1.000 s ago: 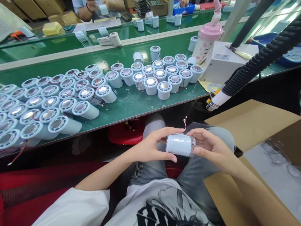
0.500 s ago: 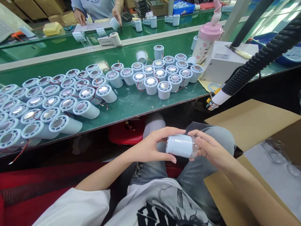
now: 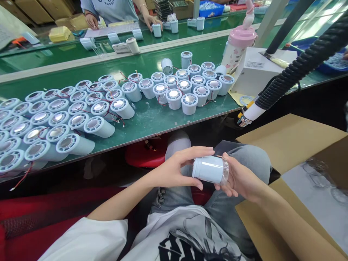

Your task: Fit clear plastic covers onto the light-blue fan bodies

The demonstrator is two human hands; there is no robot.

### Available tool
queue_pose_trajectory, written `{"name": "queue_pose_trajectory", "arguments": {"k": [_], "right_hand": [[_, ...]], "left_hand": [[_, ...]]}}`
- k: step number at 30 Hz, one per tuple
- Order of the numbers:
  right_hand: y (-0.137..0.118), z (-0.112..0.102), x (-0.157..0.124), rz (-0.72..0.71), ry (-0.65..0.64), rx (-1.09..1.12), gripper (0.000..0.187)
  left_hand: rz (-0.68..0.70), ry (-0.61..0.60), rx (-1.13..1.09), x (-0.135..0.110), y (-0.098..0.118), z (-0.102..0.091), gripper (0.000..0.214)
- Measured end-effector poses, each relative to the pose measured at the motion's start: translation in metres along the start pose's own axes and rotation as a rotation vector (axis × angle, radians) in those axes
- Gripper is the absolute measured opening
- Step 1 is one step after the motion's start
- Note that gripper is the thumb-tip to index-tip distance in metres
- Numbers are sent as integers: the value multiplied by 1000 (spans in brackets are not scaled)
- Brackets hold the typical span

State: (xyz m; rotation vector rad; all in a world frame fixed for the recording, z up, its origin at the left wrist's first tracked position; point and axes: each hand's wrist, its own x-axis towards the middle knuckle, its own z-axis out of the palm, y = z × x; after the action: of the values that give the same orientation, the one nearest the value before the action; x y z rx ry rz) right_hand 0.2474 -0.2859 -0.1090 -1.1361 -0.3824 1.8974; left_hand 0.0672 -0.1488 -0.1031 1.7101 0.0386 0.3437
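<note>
Holding one cylinder in front of the worktop, left hand and right hand have fingers wrapped round it. A clear sleeve surrounds it; other cylinders on the worktop look mostly unsleeved.

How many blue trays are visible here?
2: one blue tray at the top, right of centre; another tray near the right edge, partly behind the black hose. More may be hidden.
</note>
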Motion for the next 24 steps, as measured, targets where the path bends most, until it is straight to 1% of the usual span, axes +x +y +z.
{"name": "queue_pose_trajectory", "arguments": {"k": [3,7,9,10,11,13,14,16,17,18,19,20,21,22,24], "right_hand": [[-2,2,1,69,-18,54,65],[-1,2,1,165,-35,44,78],[3,0,2,130,-44,-11,78],[5,-1,3,61,-38,-51,76],[7,-3,3,-48,-23,-103,73],[11,-7,3,-354,31,-263,65],[12,-9,2,-522,66,-378,64],[12,-12,2,-833,120,-663,72],[11,-14,1,-953,135,-810,76],[11,-15,1,-1040,149,-935,76],[10,-16,2,-1094,163,-1019,74],[11,-17,3,-1119,176,-1054,70],[12,-18,5,-1116,190,-1044,66],[15,-20,8,-1105,212,-991,63],[22,-22,15,-1103,277,-803,59]], "left_hand": [[5,4,38,0,2,1,82],[-55,16,93,0,8,3,69],[-113,31,95,0,11,4,64],[-142,38,90,0,12,5,63],[-169,47,81,0,13,5,63],[-215,67,43,0,14,5,64],[-239,79,18,0,14,4,65],[-288,104,-35,-1,14,2,68],[-311,113,-58,-2,15,1,68],[-333,117,-78,-2,15,0,68],[-354,115,-100,-2,15,-1,69],[-372,108,-123,-1,15,-2,71],[-384,99,-146,0,13,-3,74],[-389,93,-166,4,11,-4,77],[-381,101,-206,16,2,-7,84]]}}
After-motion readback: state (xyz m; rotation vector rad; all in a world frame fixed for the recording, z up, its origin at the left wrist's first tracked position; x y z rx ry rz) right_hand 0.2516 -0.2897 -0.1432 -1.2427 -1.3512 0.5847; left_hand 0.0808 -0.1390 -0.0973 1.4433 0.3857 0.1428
